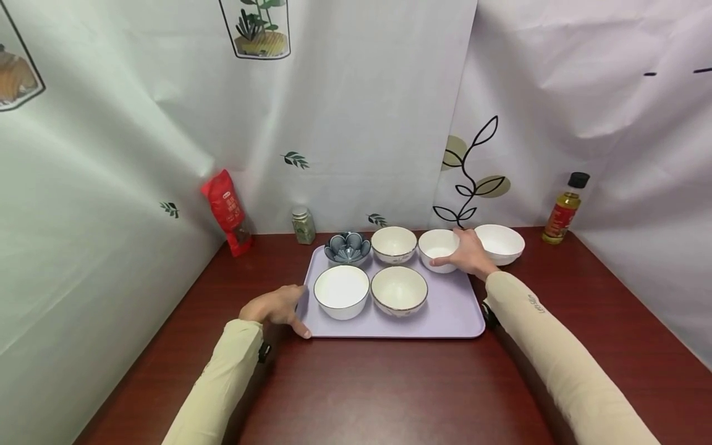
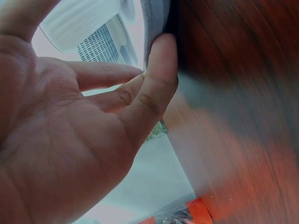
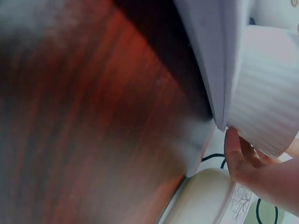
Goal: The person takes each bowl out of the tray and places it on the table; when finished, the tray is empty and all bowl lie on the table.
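On the lavender tray (image 1: 450, 312), a white ribbed bowl (image 1: 434, 244) stands at the back right, and my right hand (image 1: 468, 254) grips it. Thumb and fingers lie round the bowl's side; the right wrist view shows fingertips low on its ribbed wall (image 3: 271, 88), close to the tray's rim. My left hand (image 1: 275, 306) is at the tray's front left corner, its extended fingers touching the rim in the left wrist view. Also on the tray are a dark blue petal-shaped bowl (image 1: 347, 250), a white bowl (image 1: 342, 303) and two cream bowls with patterned sides (image 1: 394, 244).
Right of the tray, another white bowl (image 1: 503, 244) stands on the dark red wooden table (image 1: 389, 389). An oil bottle (image 1: 564, 210) is at the back right. Toward the back left are a red packet (image 1: 227, 207) and a small jar (image 1: 303, 225), before a patterned cloth backdrop (image 1: 361, 111).
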Available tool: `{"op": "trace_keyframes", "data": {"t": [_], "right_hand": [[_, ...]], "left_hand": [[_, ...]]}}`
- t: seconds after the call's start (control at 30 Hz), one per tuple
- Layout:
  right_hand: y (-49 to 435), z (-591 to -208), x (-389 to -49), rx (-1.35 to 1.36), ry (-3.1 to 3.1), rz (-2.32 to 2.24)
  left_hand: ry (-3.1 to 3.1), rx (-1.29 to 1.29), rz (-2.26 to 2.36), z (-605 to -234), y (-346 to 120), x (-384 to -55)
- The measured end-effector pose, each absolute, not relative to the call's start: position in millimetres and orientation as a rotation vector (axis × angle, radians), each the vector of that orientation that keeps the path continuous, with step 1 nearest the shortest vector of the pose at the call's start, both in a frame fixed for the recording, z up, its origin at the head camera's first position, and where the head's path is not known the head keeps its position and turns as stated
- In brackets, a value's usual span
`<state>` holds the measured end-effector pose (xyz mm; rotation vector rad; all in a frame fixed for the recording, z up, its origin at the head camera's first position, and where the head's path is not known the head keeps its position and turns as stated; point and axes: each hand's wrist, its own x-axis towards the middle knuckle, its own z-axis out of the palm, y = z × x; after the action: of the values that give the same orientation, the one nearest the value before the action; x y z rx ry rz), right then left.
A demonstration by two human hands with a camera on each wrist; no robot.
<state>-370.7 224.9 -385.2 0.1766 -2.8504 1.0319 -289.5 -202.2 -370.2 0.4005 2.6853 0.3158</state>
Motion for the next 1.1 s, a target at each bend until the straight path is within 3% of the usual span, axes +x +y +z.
{"op": "trace_keyframes", "data": {"t": [0.33, 0.6, 1.1], "right_hand": [[223.3, -377.9, -360.5, 0.226, -2.822, 0.932], [233.2, -359.2, -340.9, 0.29, -2.851, 1.101], [294.1, -354.5, -283.6, 0.316, -2.836, 1.114]], "left_hand": [[2.688, 0.391, 0.334, -368.9, -200.7, -287.7], [2.685, 0.392, 0.334, -369.0, -200.9, -289.9], [2.669, 0.351, 0.351, -367.8, -200.2, -288.4]]}}
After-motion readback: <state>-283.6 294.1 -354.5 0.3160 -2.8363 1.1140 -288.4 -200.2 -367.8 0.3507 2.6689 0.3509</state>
